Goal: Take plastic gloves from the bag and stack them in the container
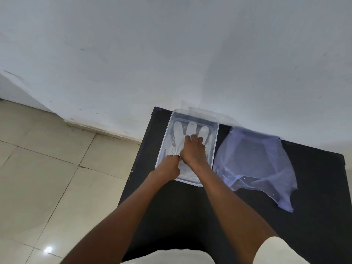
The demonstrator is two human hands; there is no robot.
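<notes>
- Head view, going left to right: the left hand (170,167) sits at the near-left corner of the container (214,141), fingers curled shut, looks like it's pinching the cuff end of the glove (178,134), though I can't actually see the fingertips.
- The right hand (193,151) is flat on the glove's palm area, fingers together and pressing down, not gripping anything.
- The glove is inside the clear container, fingers pointing at the wall (171,54). I can make out three glove fingers clearly.
- If it were me: keep the cuff pinned with the left, sweep the right hand toward the fingertips to push air out so it lies flat. Thin film clings and bunches, so go slow.
- The bag (255,157) lies just beside the container on the right, looking flat and see-through on the black table (314,187).
- Count: one container, one bag, two hands. Gloves: at least one; can't tell how many layers are stacked.
</notes>
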